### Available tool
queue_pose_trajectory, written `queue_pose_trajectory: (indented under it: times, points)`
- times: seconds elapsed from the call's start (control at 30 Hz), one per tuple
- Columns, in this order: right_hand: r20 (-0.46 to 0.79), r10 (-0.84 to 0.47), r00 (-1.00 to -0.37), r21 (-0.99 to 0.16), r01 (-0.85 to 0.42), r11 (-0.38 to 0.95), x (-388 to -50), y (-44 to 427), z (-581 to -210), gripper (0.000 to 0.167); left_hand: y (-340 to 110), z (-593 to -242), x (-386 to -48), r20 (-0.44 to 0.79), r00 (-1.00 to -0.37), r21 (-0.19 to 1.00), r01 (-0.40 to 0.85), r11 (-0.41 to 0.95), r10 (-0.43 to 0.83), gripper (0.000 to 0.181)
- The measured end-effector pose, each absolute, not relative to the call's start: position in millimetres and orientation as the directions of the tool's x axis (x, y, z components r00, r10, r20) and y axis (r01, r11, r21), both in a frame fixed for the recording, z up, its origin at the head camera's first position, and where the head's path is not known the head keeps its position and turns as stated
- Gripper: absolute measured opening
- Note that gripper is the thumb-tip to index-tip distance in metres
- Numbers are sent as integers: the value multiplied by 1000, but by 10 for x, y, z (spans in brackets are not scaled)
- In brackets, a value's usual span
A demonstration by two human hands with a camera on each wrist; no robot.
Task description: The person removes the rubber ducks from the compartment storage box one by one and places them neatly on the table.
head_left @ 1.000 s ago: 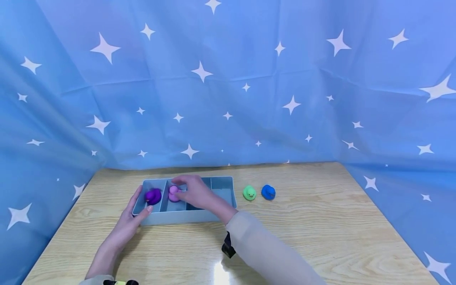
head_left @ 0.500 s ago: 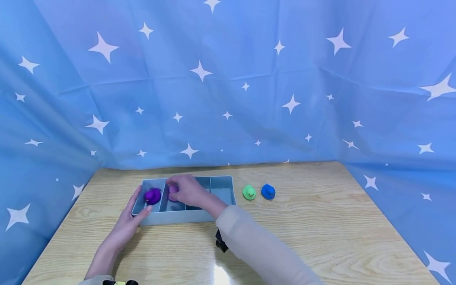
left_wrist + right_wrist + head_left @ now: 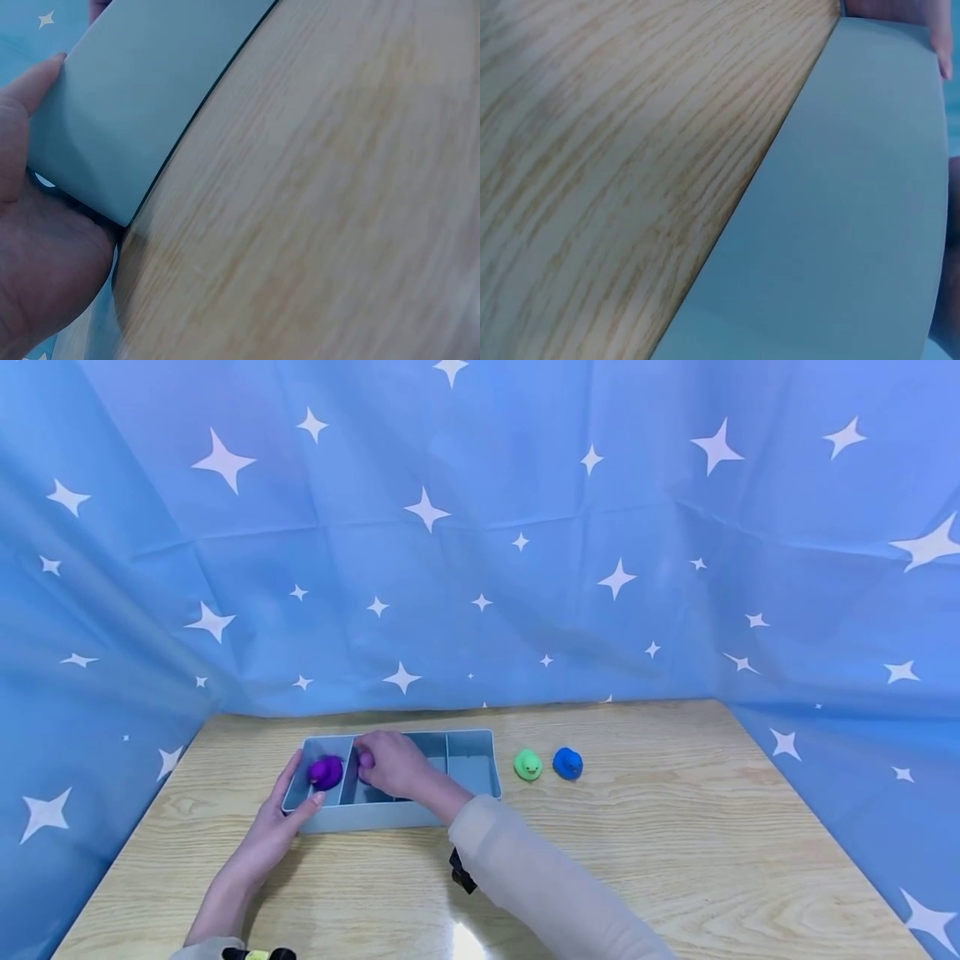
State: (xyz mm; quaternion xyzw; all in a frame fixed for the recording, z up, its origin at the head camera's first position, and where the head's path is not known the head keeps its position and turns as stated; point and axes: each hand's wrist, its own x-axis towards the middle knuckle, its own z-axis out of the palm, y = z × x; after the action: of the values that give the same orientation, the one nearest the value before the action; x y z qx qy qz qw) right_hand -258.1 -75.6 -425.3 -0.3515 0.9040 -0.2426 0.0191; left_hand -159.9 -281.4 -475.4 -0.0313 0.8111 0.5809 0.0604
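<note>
A grey-blue divided box (image 3: pixel 360 817) lies along the table's back left. My left hand (image 3: pixel 264 833) holds its left end, thumb over the front rim and fingers along the side; in the left wrist view, that hand (image 3: pixel 45 262) lies against the box's corner. A purple toy duck (image 3: pixel 326 772) sits in the leftmost compartment. In the second compartment, my right hand (image 3: pixel 397 766) pinches a pink toy duck (image 3: pixel 366 760), which it partly hides. The right wrist view mostly shows the box's front wall (image 3: pixel 832 195), with only a dark edge of the right hand.
To the right of the box, a green toy duck (image 3: pixel 528 765) and a blue toy duck (image 3: pixel 568 763) stand side by side on the wooden table (image 3: pixel 675 852). A blue curtain (image 3: pixel 510 635) with white stars hangs behind and at both sides.
My right hand has shifted slightly left and closed in over the pink duck, covering more of it. The left hand stays on the box, and the other ducks have not moved.
</note>
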Motion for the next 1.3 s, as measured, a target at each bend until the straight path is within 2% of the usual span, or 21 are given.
queue_pose_trajectory:
  times: [0.2, 0.4, 0.6, 0.87, 1.03, 1.3]
  points:
    - [150, -621, -770, -478, -606, 636, -2576, -770, -4282, 33, -2809, -4749, -1594, -138, -990, 934, -127, 335, 12, 87]
    - [157, -609, -778, -491, -596, 635, -2570, -780, -4301, 28, -2809, -4747, -1600, -145, -989, 930, -132, 343, 11, 88]
    - [140, -615, -776, -444, -604, 662, -2567, -789, -4319, 22, -2807, -4741, -1600, -154, -988, 926, -141, 351, 9, 88]
    - [113, -675, -729, -400, -655, 641, -2598, -748, -4281, 24, -2806, -4741, -1594, -140, -990, 931, -127, 342, 12, 88]
    - [57, -722, -690, -456, -661, 596, -2632, -696, -4243, 20, -2817, -4746, -1598, -135, -991, 934, -122, 336, 17, 88]
    - [16, -740, -672, -524, -636, 566, -2645, -625, -4238, 19, -2811, -4748, -1589, -145, -989, 934, -133, 332, 12, 87]
